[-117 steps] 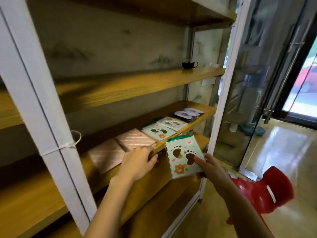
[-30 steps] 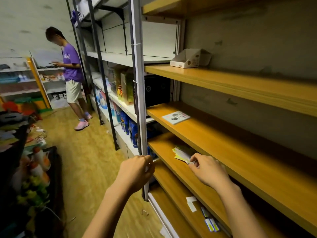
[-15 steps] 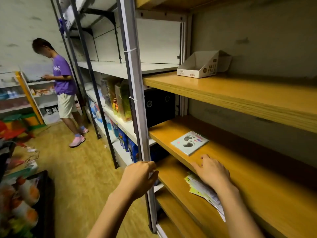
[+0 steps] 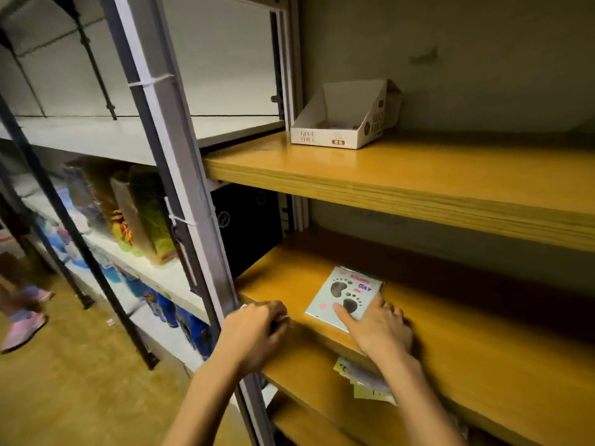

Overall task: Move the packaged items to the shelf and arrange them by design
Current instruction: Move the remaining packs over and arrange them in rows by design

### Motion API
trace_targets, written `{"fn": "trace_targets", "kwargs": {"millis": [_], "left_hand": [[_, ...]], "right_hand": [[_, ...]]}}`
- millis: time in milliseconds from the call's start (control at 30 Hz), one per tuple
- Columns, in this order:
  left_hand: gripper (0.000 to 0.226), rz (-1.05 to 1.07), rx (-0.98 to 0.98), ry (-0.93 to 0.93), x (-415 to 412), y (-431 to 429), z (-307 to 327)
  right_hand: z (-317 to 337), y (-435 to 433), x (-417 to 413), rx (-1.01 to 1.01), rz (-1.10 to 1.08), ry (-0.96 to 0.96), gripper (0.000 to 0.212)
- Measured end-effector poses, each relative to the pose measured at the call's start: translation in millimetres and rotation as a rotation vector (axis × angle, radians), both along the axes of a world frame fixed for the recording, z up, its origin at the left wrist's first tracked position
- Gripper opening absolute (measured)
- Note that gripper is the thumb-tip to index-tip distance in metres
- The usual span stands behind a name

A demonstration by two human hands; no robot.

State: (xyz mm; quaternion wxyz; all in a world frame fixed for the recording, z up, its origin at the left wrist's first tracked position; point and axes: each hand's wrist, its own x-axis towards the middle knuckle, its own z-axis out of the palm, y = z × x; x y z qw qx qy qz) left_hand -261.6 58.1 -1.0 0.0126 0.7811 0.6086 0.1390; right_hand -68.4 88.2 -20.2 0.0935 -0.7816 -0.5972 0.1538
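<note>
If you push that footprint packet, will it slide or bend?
Probably slides easily: the packet lies flat on the smooth shelf, and its wrapper looks glossy. Likely light and a bit bendy, being so thin.

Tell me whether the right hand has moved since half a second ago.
Yes. Against the wooden shelf, the right hand has gone from its front edge farther in, fingers now on the footprint packet.

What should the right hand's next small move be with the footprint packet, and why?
Probably the right hand should curl its fingers under the footprint packet and lift: it lies flat on the shelf, only a fingertip resting on it.
</note>
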Motion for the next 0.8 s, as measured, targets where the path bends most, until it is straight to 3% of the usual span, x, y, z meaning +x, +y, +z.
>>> {"fn": "trace_targets", "kwargs": {"millis": [300,467,633,800], "left_hand": [[0.029,-0.224,-0.048,0.041,-32,69,-9],[0.030,-0.288,-0.044,0.051,-38,88,-13],[0.032,-0.379,-0.061,0.059,-30,99,-11],[0.031,-0.466,-0.044,0.035,-10,106,-9]], "right_hand": [[-6,39,-59,-0.024,-0.226,-0.042,0.131],[1,50,-55,-0.112,-0.317,0.047,0.136],[-3,41,-44,-0.083,-0.386,0.264,0.112],[-7,12,-19,0.105,-0.465,0.602,0.053]]}}
